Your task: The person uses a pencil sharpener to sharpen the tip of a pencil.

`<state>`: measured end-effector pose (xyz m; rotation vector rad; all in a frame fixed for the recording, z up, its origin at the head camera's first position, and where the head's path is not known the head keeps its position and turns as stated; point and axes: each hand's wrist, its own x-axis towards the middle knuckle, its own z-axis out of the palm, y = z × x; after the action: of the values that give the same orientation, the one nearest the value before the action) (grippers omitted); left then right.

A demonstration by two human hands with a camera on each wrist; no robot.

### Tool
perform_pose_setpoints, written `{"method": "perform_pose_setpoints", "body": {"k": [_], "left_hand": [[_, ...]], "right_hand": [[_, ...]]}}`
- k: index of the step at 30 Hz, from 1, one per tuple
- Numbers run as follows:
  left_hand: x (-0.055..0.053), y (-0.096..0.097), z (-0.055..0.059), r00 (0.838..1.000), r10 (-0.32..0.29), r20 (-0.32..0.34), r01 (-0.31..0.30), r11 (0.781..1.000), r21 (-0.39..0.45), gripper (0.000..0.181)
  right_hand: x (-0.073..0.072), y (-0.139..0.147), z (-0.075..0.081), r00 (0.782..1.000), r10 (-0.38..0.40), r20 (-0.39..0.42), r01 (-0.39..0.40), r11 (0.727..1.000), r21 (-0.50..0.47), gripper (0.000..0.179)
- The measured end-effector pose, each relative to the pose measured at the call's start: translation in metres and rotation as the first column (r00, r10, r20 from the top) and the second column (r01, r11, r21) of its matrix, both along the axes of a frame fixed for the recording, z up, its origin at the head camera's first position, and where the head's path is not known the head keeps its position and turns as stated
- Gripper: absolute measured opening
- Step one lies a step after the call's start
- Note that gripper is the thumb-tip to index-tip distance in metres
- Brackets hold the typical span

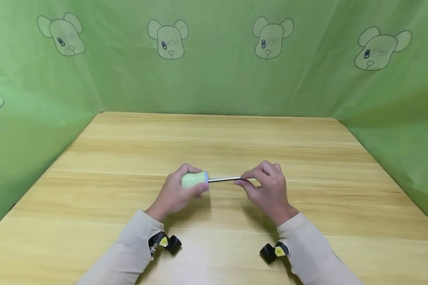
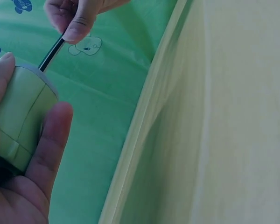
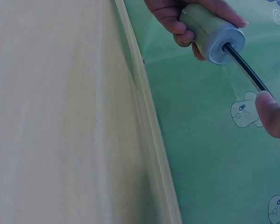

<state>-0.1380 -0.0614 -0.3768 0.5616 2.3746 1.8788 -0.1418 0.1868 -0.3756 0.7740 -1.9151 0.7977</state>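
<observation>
My left hand grips a stubby, pale green barrel-shaped handle with a blue-grey collar at its right end. From a round hole in the middle of that collar comes a thin, straight black-and-silver rod. Thumb and fingers of my right hand pinch the rod near its far end, so its tip is hidden. Held between both hands, handle and rod lie almost level above the wooden table. Thin seam lines run along the green side in the left wrist view.
The light wooden table spreads beneath both hands. Green cloth printed with bear heads hangs behind it and along both sides. Small black cameras, the left and the right, are strapped at the wrists beside the pale sleeves.
</observation>
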Motion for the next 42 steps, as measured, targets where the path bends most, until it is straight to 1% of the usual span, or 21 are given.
{"method": "perform_pose_setpoints", "body": {"k": [3,6,8,13,16,18,20,22,26,28,31,35,37,39,40,41,42], "left_hand": [[-0.0001,-0.002,-0.0005,1.0,-0.002,0.001,0.002,1.0,-0.001,0.038],[-0.0001,-0.0035,0.0002,1.0,0.003,-0.01,-0.003,1.0,0.005,0.038],[-0.0002,-0.0041,0.0006,1.0,0.005,-0.02,-0.005,1.0,0.011,0.038],[-0.0009,-0.0034,0.0013,0.999,0.011,-0.044,-0.01,1.0,0.015,0.037],[-0.0002,-0.0015,0.0005,0.999,0.028,-0.045,-0.028,1.0,0.006,0.038],[0.0012,-0.0008,-0.0002,0.998,0.051,-0.037,-0.051,0.999,-0.009,0.039],[0.0027,-0.0005,-0.0006,0.997,0.071,-0.029,-0.072,0.997,-0.02,0.04],[0.0031,-0.0004,-0.001,0.996,0.08,-0.027,-0.081,0.996,-0.022,0.04],[0.0012,0.0006,0.0002,0.998,0.062,-0.033,-0.062,0.998,-0.005,0.039],[0.0006,0.0004,0.0013,0.998,0.053,-0.028,-0.053,0.999,-0.002,0.039],[0.0013,-0.0009,0.0029,0.998,0.052,-0.018,-0.053,0.999,-0.003,0.039],[0.0015,-0.0019,0.0043,0.998,0.048,-0.029,-0.048,0.999,-0.005,0.039],[0.0011,-0.0024,0.0047,0.998,0.047,-0.045,-0.048,0.999,-0.01,0.039],[0.0007,-0.0029,0.0047,0.996,0.05,-0.069,-0.052,0.998,-0.025,0.038],[0.0004,-0.0032,0.0045,0.995,0.051,-0.087,-0.054,0.998,-0.035,0.038],[0.0,-0.0034,0.0042,0.993,0.05,-0.106,-0.056,0.997,-0.047,0.038],[-0.0005,-0.0035,0.0037,0.99,0.048,-0.129,-0.056,0.997,-0.059,0.038]], "right_hand": [[0.0005,-0.0003,0.0002,1.0,-0.009,-0.004,0.009,1.0,0.027,0.04],[0.0017,0.0003,0.0009,1.0,-0.018,0.025,0.016,0.997,0.076,0.03],[0.0025,0.0004,0.0013,0.998,-0.026,0.056,0.02,0.994,0.104,0.024],[0.0029,-0.0002,0.0017,0.987,-0.055,0.149,0.036,0.992,0.125,0.026],[0.0031,-0.0011,0.0003,0.969,-0.062,0.238,0.033,0.992,0.123,0.026],[0.0041,-0.0019,-0.0011,0.946,-0.061,0.32,0.025,0.993,0.113,0.028],[0.0048,-0.0025,-0.0022,0.926,-0.062,0.372,0.024,0.994,0.106,0.032],[0.0052,-0.0028,-0.0019,0.928,-0.064,0.367,0.031,0.995,0.096,0.034],[0.0032,-0.0006,-0.0003,0.963,-0.051,0.264,0.029,0.996,0.085,0.033],[0.0027,0.0006,0.0,0.973,-0.031,0.228,0.013,0.997,0.081,0.032],[0.0025,0.0013,-0.0007,0.979,-0.003,0.203,-0.015,0.996,0.086,0.031],[0.002,0.0015,-0.0005,0.982,0.014,0.19,-0.032,0.995,0.093,0.031],[0.0019,0.0014,0.0005,0.98,0.009,0.2,-0.029,0.995,0.098,0.031],[0.0028,0.001,0.0024,0.972,-0.005,0.236,-0.021,0.994,0.108,0.03],[0.0036,0.0008,0.0036,0.963,-0.016,0.27,-0.015,0.994,0.112,0.029],[0.0045,0.0006,0.0053,0.948,-0.027,0.318,-0.011,0.993,0.115,0.029],[0.0056,0.0005,0.0073,0.925,-0.033,0.38,-0.013,0.993,0.119,0.027]]}}
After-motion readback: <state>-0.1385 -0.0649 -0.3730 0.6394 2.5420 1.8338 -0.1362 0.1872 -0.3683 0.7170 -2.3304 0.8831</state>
